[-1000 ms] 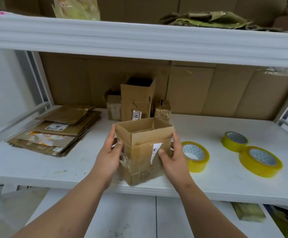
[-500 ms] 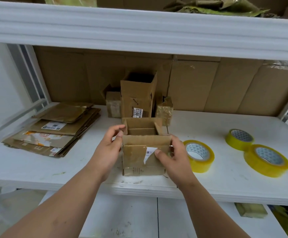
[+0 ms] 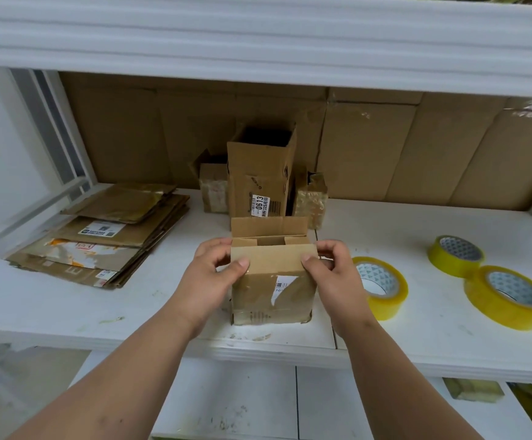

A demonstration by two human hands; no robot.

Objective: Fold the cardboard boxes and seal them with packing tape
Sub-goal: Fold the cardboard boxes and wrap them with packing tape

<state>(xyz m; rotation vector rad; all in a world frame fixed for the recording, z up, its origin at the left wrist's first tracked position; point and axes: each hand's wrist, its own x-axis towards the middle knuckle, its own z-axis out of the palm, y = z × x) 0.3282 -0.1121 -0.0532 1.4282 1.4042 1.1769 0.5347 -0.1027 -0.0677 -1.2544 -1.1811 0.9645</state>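
Observation:
A small brown cardboard box [image 3: 272, 293] with a torn white label stands upright on the white shelf [image 3: 67, 312]. Its two side flaps lie folded in, the far flap stands up, and the near flap leans over the opening. My left hand [image 3: 215, 277] holds the box's upper left corner, thumb on the near flap. At the upper right corner my right hand [image 3: 329, 274] pinches the same flap. A roll of yellow packing tape [image 3: 382, 289] lies flat just right of my right hand.
Two more yellow tape rolls [image 3: 512, 296] lie at the right. A stack of flattened boxes [image 3: 99, 242] sits at the left. A tall open box [image 3: 259, 176] with smaller boxes beside it stands behind. Cardboard lines the back; an upper shelf board [image 3: 258, 42] hangs overhead.
The box came down from a tilted hold onto the shelf and stands upright. Its side flaps were folded in, and both hands moved up to the near flap.

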